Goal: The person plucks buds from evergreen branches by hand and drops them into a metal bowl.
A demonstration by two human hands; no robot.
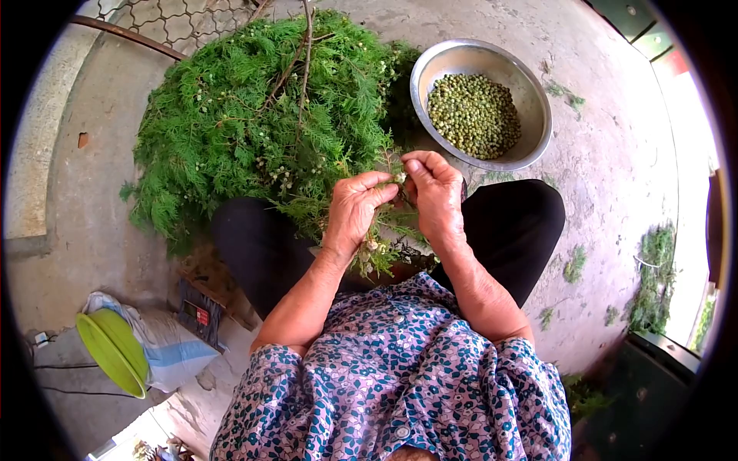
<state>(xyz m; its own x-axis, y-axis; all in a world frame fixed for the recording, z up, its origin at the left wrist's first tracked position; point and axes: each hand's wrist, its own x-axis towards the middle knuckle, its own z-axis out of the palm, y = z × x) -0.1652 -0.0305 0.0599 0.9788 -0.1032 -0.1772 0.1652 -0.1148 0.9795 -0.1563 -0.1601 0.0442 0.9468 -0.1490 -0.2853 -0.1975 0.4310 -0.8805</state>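
Between my two hands, above my lap, is a green conifer sprig (377, 247) bearing small pale cones. My left hand (355, 206) pinches it between thumb and fingers. Right beside it, my right hand (437, 194) is closed in a pinch close to a pale cone (400, 177); whatever lies inside those fingertips is too small to tell. A large heap of cut conifer branches (254, 115) lies just beyond my knees, with pale cones among the foliage. At the far right of the heap stands a metal basin (536, 115) partly filled with small green round cones (473, 115).
A lime green basin (96, 349) leans by a white and blue sack (173, 357) at lower left, near a dark device with a small display (198, 313). A metal grate (181, 19) is behind the heap. Loose sprigs (575, 263) litter the concrete floor at right.
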